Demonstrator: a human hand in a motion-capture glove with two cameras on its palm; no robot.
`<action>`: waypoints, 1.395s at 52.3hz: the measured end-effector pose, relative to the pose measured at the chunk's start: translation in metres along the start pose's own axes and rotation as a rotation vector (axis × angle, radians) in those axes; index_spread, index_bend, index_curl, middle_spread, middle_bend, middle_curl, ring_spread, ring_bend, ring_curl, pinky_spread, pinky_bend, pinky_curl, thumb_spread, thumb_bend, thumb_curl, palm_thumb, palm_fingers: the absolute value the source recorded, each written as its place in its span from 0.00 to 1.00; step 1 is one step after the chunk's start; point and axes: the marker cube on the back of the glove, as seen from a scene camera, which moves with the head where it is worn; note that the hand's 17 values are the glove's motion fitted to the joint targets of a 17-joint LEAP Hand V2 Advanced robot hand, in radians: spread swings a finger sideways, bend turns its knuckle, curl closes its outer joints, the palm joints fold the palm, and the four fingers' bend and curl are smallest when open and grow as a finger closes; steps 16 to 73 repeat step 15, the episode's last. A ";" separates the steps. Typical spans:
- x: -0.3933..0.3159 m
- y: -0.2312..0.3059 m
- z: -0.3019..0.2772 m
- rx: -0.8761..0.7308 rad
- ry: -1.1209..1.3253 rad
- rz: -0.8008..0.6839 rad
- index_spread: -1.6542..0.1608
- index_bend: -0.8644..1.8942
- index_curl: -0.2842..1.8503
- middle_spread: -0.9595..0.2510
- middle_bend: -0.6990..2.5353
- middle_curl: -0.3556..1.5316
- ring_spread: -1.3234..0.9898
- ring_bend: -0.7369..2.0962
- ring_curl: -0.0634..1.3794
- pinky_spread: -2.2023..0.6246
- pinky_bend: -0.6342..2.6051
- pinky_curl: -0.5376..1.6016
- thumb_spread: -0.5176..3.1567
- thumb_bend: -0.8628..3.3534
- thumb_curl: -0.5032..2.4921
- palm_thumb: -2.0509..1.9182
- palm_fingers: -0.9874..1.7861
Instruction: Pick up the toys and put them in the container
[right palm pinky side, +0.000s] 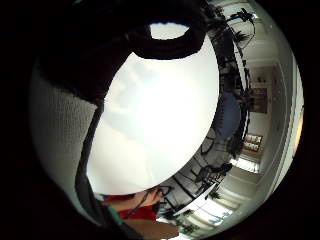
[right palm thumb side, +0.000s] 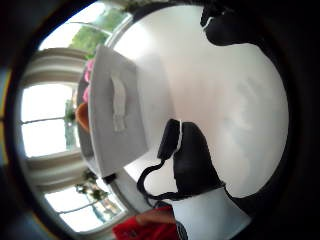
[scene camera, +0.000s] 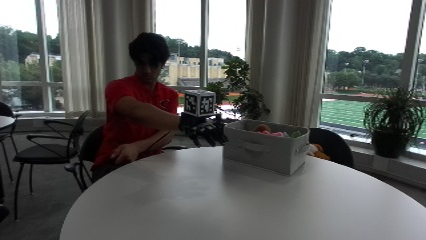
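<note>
**Surfaces and materials**

The desk (scene camera: 200, 200) has a smooth white top with a soft sheen, catching window light in pale patches. The container (scene camera: 266, 147) looks like light grey fabric, matt, with a flat strap handle of the same cloth on its side. Soft plush toys (scene camera: 271, 132), pink and matt, show above its rim. The right hand (scene camera: 205, 132) wears a matt black cloth glove; its fingers (right palm thumb side: 192, 160) look dull and smooth.
</note>
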 end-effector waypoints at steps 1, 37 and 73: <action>0.002 0.003 -0.001 -0.007 0.001 -0.036 0.69 0.41 0.37 0.67 0.27 0.35 0.48 0.40 0.32 0.80 0.46 0.39 0.51 0.20 0.30 0.54 0.41; 0.031 -0.003 -0.008 0.007 -0.004 -0.052 0.69 0.41 0.37 0.67 0.27 0.35 0.48 0.41 0.31 0.80 0.45 0.40 0.51 0.20 0.30 0.54 0.41; 0.031 -0.003 -0.008 0.007 -0.004 -0.052 0.69 0.41 0.37 0.67 0.27 0.35 0.48 0.41 0.31 0.80 0.45 0.40 0.51 0.20 0.30 0.54 0.41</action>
